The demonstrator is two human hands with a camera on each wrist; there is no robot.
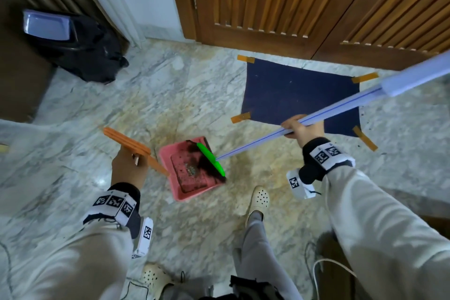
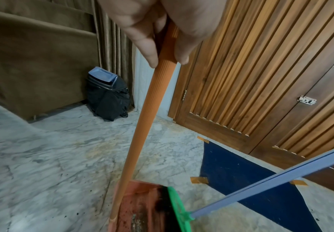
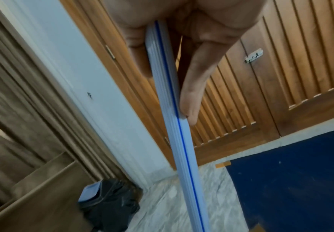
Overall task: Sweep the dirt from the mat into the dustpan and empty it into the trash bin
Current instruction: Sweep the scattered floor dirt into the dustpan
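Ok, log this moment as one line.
stage: sweeping into dustpan | left hand: holds dustpan handle | right hand: holds broom | bristles in pan | bin: not reached

Sleeves [image 1: 379, 221]: pale beige, long.
Wristbands [image 1: 323, 156]: black — white blocks with square black-and-white markers.
Trousers [image 1: 258, 251]: grey.
Clogs [image 1: 259, 200]: cream, perforated.

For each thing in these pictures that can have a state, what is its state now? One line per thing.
Dustpan: on the floor, dirt inside.
Broom: bristles in the dustpan.
Mat: flat, corners taped, a few specks.
Trash bin: lid closed, black bag fitted.
Wooden door: closed.
Left hand: grips the orange dustpan handle.
Right hand: grips the broom pole.
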